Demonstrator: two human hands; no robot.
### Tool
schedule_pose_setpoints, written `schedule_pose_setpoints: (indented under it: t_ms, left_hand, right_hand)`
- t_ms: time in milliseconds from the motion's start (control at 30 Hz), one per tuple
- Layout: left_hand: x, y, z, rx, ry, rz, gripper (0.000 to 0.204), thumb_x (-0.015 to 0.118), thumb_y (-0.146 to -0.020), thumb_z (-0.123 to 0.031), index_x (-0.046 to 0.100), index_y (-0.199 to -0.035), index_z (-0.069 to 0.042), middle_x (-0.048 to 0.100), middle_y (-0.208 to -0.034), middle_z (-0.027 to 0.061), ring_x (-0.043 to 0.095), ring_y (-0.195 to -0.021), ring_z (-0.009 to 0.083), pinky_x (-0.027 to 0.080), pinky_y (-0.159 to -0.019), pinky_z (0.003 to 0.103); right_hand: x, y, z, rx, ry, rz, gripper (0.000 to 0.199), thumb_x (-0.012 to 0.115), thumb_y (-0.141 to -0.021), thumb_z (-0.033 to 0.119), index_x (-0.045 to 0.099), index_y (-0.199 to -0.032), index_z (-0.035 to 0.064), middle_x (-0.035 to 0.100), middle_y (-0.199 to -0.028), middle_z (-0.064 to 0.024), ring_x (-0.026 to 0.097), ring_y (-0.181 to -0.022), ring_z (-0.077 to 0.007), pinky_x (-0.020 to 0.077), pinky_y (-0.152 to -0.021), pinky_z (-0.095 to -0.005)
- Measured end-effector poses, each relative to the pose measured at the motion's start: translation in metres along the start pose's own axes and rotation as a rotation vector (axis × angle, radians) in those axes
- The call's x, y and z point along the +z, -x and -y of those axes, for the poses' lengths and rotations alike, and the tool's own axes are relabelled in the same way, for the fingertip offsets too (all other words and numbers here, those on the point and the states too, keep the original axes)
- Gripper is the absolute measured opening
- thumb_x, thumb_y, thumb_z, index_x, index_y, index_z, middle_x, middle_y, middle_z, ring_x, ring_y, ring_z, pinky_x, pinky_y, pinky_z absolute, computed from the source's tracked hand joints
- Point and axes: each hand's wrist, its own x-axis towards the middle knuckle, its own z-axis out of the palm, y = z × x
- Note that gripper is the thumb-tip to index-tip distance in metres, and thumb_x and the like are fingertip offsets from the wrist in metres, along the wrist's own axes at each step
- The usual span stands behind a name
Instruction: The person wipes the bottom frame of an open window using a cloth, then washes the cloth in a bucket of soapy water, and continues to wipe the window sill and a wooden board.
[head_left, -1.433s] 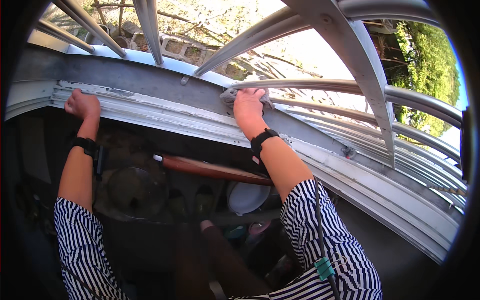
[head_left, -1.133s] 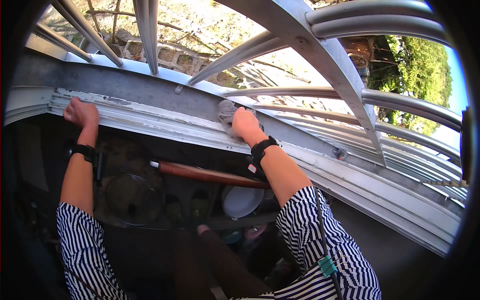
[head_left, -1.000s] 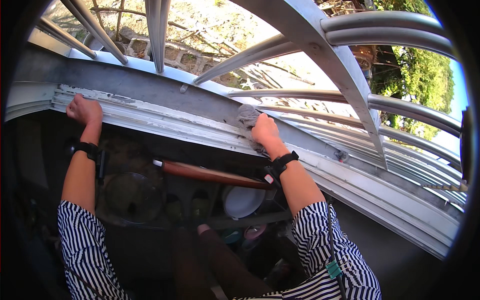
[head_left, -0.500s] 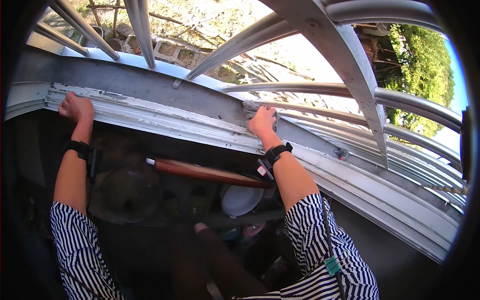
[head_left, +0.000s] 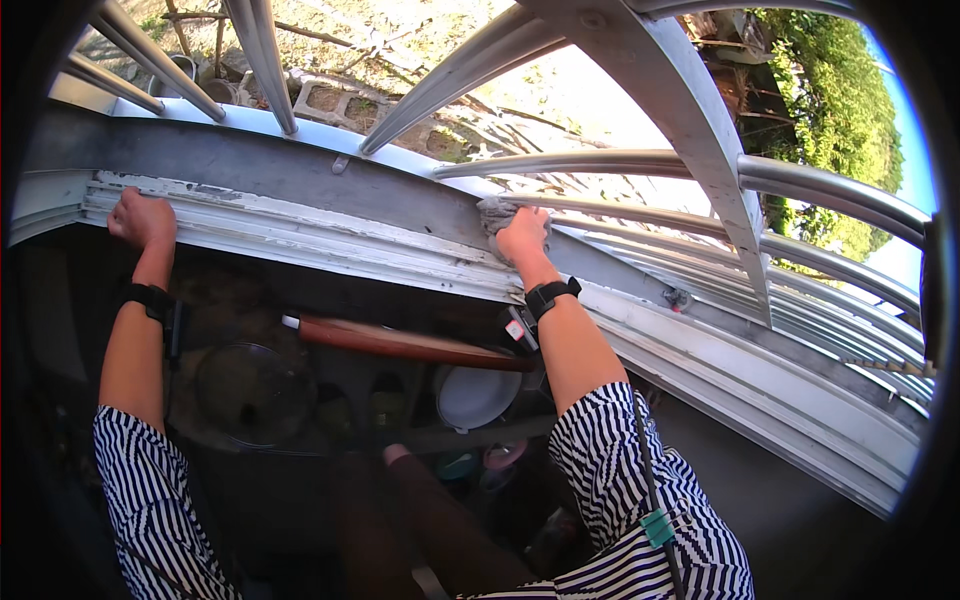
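My right hand [head_left: 524, 236] presses a crumpled grey cloth [head_left: 494, 214] onto the outer edge of the white window track [head_left: 330, 240], its fingers closed over the cloth. At the track's left end, my left hand [head_left: 142, 218] grips the white rail with curled fingers. Paint on the track's upper ridge is chipped and flaking. Just beyond the track runs a grey metal sill [head_left: 290, 160]. Both wrists wear black straps with small devices attached.
Metal security bars [head_left: 420, 85] rise outside the sill, with a broad upright [head_left: 690, 130] at right. Below the track are a brown wooden-looking bar [head_left: 400, 343], a white basin [head_left: 478, 398] and a round lid-like object [head_left: 250, 392]. A small grey wad [head_left: 677, 298] lies on the sill.
The whole view has shifted slightly. My right hand remains on the cloth at nearly the same spot of the track, and my left hand still holds the rail.
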Motion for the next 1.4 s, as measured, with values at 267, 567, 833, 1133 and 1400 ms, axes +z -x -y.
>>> schedule_pose_setpoints:
  t_ms: [267, 567, 833, 1133, 1400]
  left_hand:
    - [-0.002, 0.001, 0.014, -0.007, 0.053, 0.020, 0.028, 0.056, -0.071, -0.006, 0.055, -0.099, -0.003, 0.057, -0.107, 0.0185, 0.037, -0.114, 0.0322, 0.018, -0.103, 0.041]
    - [-0.019, 0.010, -0.016, -0.042, 0.189, 0.008, 0.025, 0.056, -0.072, -0.004, 0.055, -0.096, -0.001, 0.054, -0.107, 0.0212, 0.031, -0.115, 0.0364, 0.023, -0.101, 0.042]
    - [-0.020, 0.014, -0.010, -0.056, 0.181, 0.010, 0.024, 0.056, -0.072, -0.005, 0.054, -0.096, -0.001, 0.054, -0.108, 0.0201, 0.029, -0.117, 0.0369, 0.023, -0.101, 0.043]
    - [-0.024, 0.015, -0.011, -0.050, 0.123, 0.024, 0.026, 0.059, -0.072, -0.007, 0.054, -0.097, -0.002, 0.054, -0.108, 0.0189, 0.029, -0.117, 0.0361, 0.022, -0.102, 0.042]
    - [-0.015, 0.014, -0.003, -0.043, 0.096, 0.033, 0.028, 0.059, -0.073, -0.009, 0.055, -0.099, -0.002, 0.055, -0.108, 0.0182, 0.030, -0.118, 0.0350, 0.019, -0.103, 0.044]
  right_hand:
    - [-0.041, 0.019, -0.005, -0.096, 0.312, 0.059, 0.032, 0.057, -0.076, 0.008, 0.056, -0.108, 0.0070, 0.055, -0.110, -0.0184, 0.055, -0.102, -0.0356, 0.0473, -0.085, -0.0428]
    - [-0.003, -0.046, -0.057, 0.166, 0.452, 0.384, 0.058, 0.067, -0.069, 0.021, 0.051, -0.122, 0.0014, 0.050, -0.125, -0.0212, 0.050, -0.115, -0.0327, 0.0434, -0.093, -0.0372]
    - [-0.002, -0.030, -0.030, 0.017, 0.345, 0.337, 0.063, 0.073, -0.056, 0.029, 0.057, -0.105, -0.0076, 0.061, -0.105, -0.0236, 0.060, -0.098, -0.0323, 0.0474, -0.085, -0.0346]
    - [0.017, 0.006, 0.018, -0.204, 0.153, 0.088, 0.045, 0.067, -0.059, 0.019, 0.058, -0.097, -0.0038, 0.062, -0.096, -0.0229, 0.060, -0.093, -0.0341, 0.0465, -0.083, -0.0371]
    - [-0.043, 0.013, 0.032, -0.333, 0.564, 0.239, 0.028, 0.058, -0.072, 0.012, 0.062, -0.099, 0.0058, 0.063, -0.103, -0.0155, 0.060, -0.098, -0.0298, 0.0459, -0.083, -0.0427]
